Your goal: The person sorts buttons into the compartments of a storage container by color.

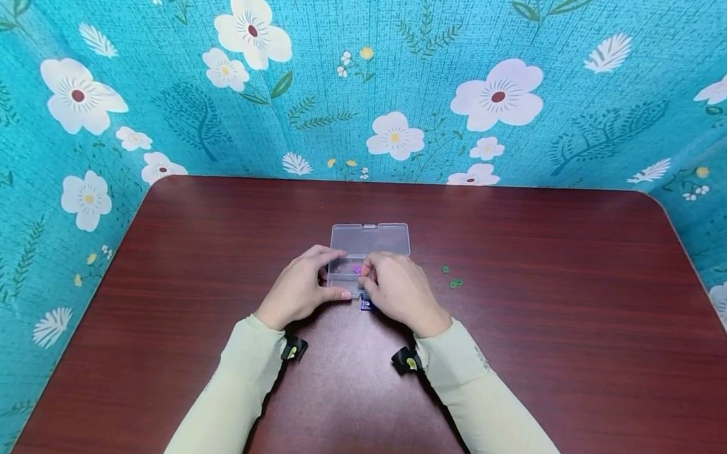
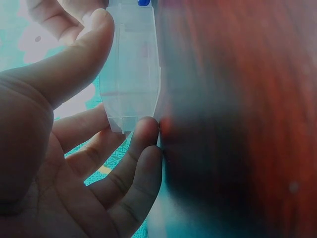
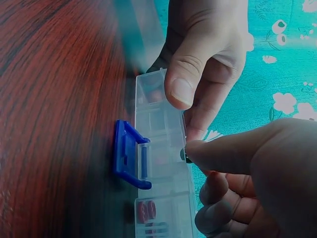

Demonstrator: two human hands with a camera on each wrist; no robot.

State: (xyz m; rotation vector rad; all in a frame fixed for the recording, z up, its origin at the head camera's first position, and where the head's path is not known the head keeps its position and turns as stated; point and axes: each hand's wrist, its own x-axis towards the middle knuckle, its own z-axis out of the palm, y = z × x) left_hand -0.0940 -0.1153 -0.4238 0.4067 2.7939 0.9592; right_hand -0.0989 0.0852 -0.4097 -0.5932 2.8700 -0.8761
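Note:
A clear plastic compartment box (image 1: 340,285) stands on the table with its lid (image 1: 371,241) folded back. The blue latch (image 3: 126,151) hangs down at the front. My left hand (image 1: 301,283) grips the box's left end, thumb (image 3: 181,91) on the front wall and fingers round the far side. Over the right part of the box, my right hand (image 1: 405,291) pinches a small dark green piece (image 3: 184,155) at the rim; its shape is mostly hidden. Inside the box lie small purple pieces (image 1: 356,270) and red round pieces (image 3: 144,211) like buttons.
Small green rings (image 1: 456,282) lie on the dark red wooden table (image 1: 550,319) to the right of the box. A blue flowered cloth (image 1: 322,81) hangs behind the table and along its sides.

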